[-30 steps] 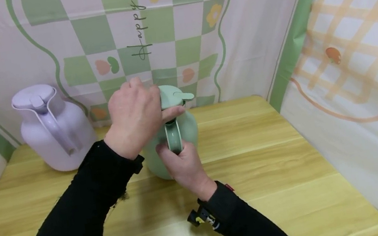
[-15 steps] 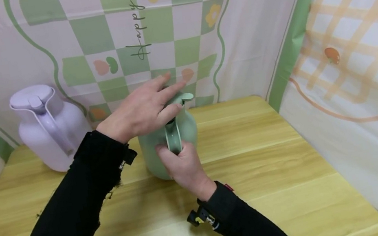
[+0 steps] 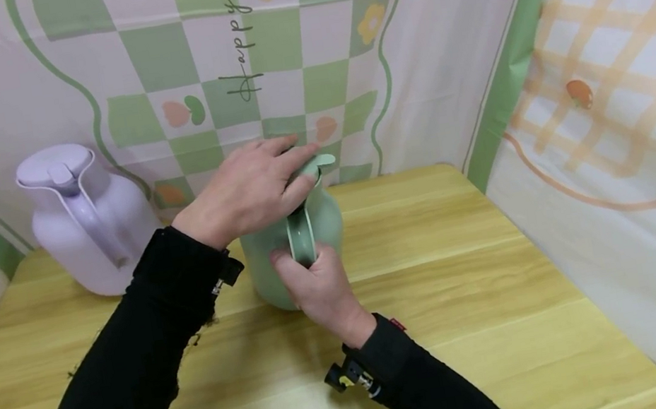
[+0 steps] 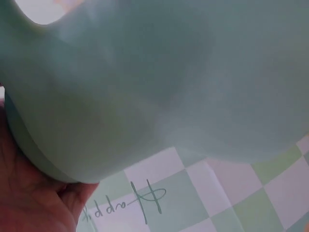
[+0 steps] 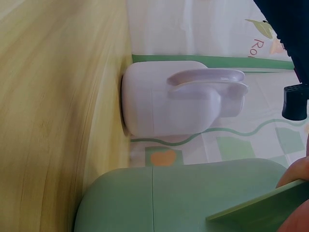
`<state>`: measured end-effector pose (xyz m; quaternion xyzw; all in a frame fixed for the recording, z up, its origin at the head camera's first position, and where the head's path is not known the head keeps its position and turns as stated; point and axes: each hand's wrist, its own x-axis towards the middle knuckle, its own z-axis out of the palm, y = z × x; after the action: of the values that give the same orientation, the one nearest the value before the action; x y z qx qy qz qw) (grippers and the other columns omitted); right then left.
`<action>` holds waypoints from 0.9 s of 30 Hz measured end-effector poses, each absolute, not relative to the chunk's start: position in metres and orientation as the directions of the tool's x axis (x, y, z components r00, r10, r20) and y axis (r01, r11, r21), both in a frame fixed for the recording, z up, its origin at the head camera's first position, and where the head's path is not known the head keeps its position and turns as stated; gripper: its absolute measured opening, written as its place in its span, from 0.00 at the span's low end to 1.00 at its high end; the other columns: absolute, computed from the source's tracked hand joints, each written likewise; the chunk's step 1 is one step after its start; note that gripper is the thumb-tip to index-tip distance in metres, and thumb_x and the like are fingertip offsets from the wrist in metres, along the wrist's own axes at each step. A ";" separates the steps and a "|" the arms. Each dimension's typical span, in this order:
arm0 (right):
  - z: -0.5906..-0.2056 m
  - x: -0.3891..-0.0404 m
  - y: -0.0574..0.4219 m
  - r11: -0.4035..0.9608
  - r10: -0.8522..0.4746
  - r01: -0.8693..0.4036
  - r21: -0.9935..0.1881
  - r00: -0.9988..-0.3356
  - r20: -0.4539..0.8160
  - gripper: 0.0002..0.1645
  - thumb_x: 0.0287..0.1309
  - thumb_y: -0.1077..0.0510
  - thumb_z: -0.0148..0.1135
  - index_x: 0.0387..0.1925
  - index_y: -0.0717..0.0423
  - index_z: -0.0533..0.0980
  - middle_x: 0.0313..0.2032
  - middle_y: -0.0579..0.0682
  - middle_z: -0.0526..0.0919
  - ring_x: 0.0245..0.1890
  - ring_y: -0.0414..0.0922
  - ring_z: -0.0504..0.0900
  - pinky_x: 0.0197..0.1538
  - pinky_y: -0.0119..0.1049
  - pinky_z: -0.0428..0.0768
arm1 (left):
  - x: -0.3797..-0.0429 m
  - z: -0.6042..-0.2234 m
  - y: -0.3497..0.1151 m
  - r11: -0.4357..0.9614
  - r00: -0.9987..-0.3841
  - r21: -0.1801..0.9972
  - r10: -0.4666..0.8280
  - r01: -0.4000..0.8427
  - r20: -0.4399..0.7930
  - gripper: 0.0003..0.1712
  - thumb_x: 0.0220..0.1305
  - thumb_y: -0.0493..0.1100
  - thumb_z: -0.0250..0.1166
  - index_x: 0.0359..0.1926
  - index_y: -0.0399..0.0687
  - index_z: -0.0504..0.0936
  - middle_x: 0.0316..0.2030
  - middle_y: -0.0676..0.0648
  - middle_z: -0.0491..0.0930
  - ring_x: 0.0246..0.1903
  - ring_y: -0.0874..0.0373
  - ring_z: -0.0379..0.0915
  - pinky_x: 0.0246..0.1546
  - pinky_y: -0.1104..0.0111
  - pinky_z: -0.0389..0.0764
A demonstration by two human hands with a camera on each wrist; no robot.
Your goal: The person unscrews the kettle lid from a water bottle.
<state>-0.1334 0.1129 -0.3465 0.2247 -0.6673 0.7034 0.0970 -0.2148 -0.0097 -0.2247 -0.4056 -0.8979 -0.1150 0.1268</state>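
A green thermos jug (image 3: 325, 219) stands on the wooden table, its handle (image 3: 300, 234) facing me. My right hand (image 3: 321, 290) grips the lower part of that handle, thumb on the left side. Across the top, my left hand (image 3: 248, 190) rests on the lid (image 3: 310, 166) with fingers extended and slightly spread. The lid's small tab (image 3: 326, 160) sticks out on the right past the fingertips; most of the lid is hidden under the hand. In the left wrist view the palm (image 4: 34, 198) lies against the lid end of the green jug (image 4: 145, 96).
A lilac jug (image 3: 97, 230) of similar shape stands at the back left, its handle toward the front. Printed cloth (image 3: 276, 41) hangs behind the table (image 3: 446, 300) and along its sides. A small camera is strapped at each black sleeve cuff.
My left hand was curled over the lid with its knuckles up; it has turned and flattened, fingers now pointing right. The right hand and the green jug have stayed put.
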 end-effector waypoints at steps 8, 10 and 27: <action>-0.347 -0.132 0.114 -0.090 -0.177 -0.434 -0.897 -0.879 0.443 0.28 0.69 0.51 0.53 0.12 0.52 0.60 0.07 0.50 0.59 0.07 0.50 0.59 0.15 0.39 0.60 | -0.211 -0.225 -0.004 0.717 -0.684 0.067 0.627 0.694 0.373 0.36 0.71 0.68 0.43 0.69 0.55 0.71 0.61 0.41 0.74 0.61 0.47 0.67 0.62 0.54 0.66; -0.347 -0.132 0.114 -0.092 -0.181 -0.435 -0.896 -0.877 0.445 0.28 0.69 0.51 0.53 0.12 0.52 0.60 0.07 0.50 0.59 0.07 0.49 0.59 0.15 0.39 0.60 | -0.210 -0.225 -0.003 0.734 -0.693 0.056 0.611 0.677 0.382 0.37 0.70 0.69 0.43 0.69 0.55 0.71 0.60 0.41 0.75 0.58 0.46 0.69 0.59 0.53 0.69; -0.350 -0.134 0.114 -0.091 -0.175 -0.462 -0.882 -0.865 0.471 0.27 0.69 0.52 0.52 0.13 0.51 0.59 0.07 0.50 0.59 0.07 0.48 0.59 0.16 0.38 0.59 | -0.208 -0.227 0.008 0.831 -0.728 0.025 0.473 0.556 0.497 0.38 0.62 0.76 0.48 0.50 0.52 0.82 0.30 0.45 0.78 0.35 0.47 0.71 0.36 0.57 0.71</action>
<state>-0.1337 0.1143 -0.3503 0.2391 -0.6662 0.6989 0.1029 -0.2076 0.0077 -0.2269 -0.2780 -0.9255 -0.0863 0.2424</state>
